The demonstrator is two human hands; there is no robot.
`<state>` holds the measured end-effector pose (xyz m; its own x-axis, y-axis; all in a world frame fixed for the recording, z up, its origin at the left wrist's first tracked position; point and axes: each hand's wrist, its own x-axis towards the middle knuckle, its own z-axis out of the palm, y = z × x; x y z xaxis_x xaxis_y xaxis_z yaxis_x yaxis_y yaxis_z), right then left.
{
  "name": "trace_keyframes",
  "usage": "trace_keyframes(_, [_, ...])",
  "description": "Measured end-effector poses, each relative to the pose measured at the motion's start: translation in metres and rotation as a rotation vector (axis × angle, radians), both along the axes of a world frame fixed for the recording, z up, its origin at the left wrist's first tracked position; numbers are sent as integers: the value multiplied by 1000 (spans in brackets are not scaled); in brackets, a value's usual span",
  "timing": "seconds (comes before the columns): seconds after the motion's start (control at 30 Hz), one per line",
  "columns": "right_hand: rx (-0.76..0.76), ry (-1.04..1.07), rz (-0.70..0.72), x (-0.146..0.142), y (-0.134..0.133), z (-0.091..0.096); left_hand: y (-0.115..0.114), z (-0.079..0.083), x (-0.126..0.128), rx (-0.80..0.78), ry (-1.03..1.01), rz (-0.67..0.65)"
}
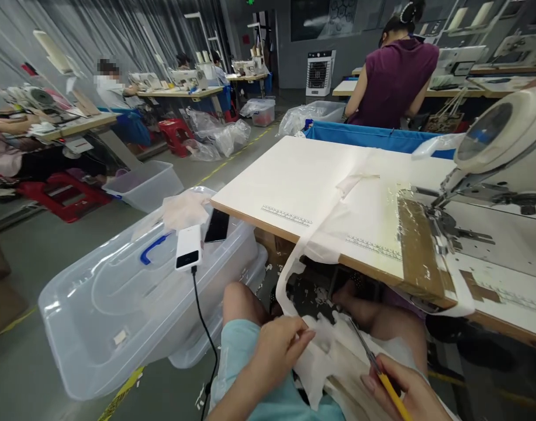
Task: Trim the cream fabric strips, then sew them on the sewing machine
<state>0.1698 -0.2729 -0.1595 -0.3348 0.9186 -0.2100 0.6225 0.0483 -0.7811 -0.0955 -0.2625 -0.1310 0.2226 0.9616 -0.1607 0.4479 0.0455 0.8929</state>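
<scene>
My left hand [280, 344] is above my lap, thumb and fingers pinched together at the edge of thin white fabric [333, 356]. That fabric lies bunched over my thighs. In my right hand [401, 380] are thread snips [385, 383] with a yellow handle, their narrow metal blades pointing up and left over the fabric. A long white fabric strip [289, 279] hangs from the table edge beside my left hand and leads down to my lap. The sewing machine [445, 216] stands to the right, with another loop of white strip below its needle area.
A white sewing table [276, 181] is in front, its wooden edge above my knees. To the left, a clear plastic bin [96, 292] bears a white power bank [189, 247] with a cable [200, 310], and a phone [217, 225]. A person [393, 70] sits beyond the table.
</scene>
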Motion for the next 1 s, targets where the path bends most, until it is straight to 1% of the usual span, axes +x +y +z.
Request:
trace_keyframes(0.03, [20, -21, -2, 2, 1, 3, 3, 6, 1, 90, 111, 10])
trace_keyframes(0.07, [18, -40, 2, 4, 1, 8, 5, 12, 1, 158, 171, 13])
trace_keyframes(0.13, [-7, -62, 2, 4, 1, 20, 11, 24, 3, 205, 148, -7])
trace_keyframes(0.17, [-22, -65, 4, 4, 2, 27, 13, 28, 4, 185, 95, -24])
trace_keyframes(0.2, [-29, -66, 2, 3, 3, 33, 16, 31, 6, 133, 20, -47])
trace_keyframes(0.23, [-35, -67, 2, 2, 5, 38, 19, 33, 8, 48, -71, -76])
trace_keyframes(0.33, [-51, -75, 5, -2, 12, 50, 26, 31, 15, -289, -371, -164])
trace_keyframes(0.37, [-62, -74, 14, -2, 14, 53, 28, 29, 17, -374, -459, -178])
trace_keyframes(0.43, [-95, -65, 50, -3, 18, 56, 29, 25, 19, -464, -565, -174])
trace_keyframes(0.53, [-152, -57, 112, -4, 25, 59, 30, 22, 19, -504, -574, -100])
trace_keyframes(0.63, [-204, -66, 185, -6, 32, 58, 30, 18, 16, -503, -556, -44])
trace_keyframes(0.73, [-234, -90, 270, -8, 37, 52, 29, 14, 12, -518, -582, -47])
trace_keyframes(0.83, [-242, -100, 335, -11, 41, 46, 28, 8, 10, -571, -602, -46])
trace_keyframes(1.0, [-252, -86, 379, -15, 43, 43, 26, 3, 10, -590, -595, -12])
